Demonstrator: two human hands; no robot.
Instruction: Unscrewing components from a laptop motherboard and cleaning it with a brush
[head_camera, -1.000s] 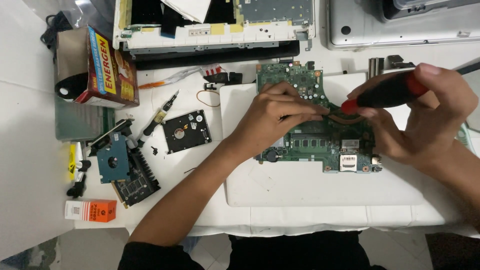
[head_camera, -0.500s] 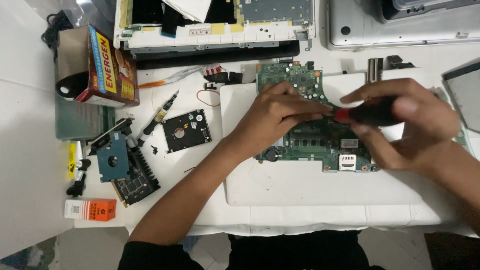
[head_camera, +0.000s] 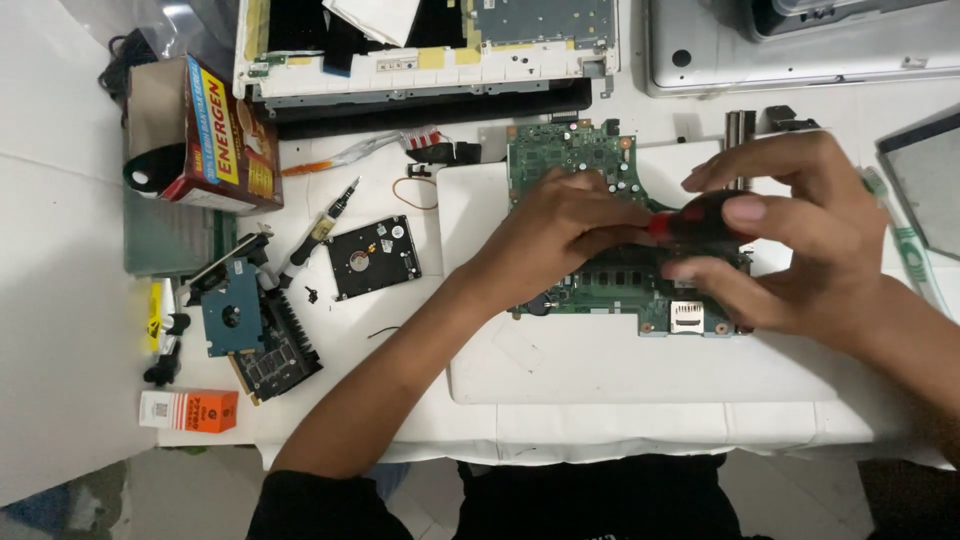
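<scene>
Head view, looking straight down: the green circuit board (head_camera: 600, 200) lies flat on a white pad (head_camera: 640, 360) in the middle of the counter (head_camera: 80, 300), and both hands are over it. The left hand (head_camera: 560, 235) rests palm-down on the board's centre, fingers curled and pressed together against the surface. The right hand (head_camera: 790, 240) comes in from the right, thumb and fingers pinching a screwdriver (head_camera: 695, 222) with a black handle and a red collar, held nearly level with its tip pointing toward the left hand's fingertips; the tip itself is hidden.

Off to the left of the pad sits a black hard drive (head_camera: 373, 257), label side up, with a small blue board (head_camera: 232, 320) and a black finned part (head_camera: 275, 360) further left. A red and yellow carton (head_camera: 215, 135) stands at the far left. An opened laptop shell (head_camera: 420, 50) lies across the top edge, well apart from the hands.
</scene>
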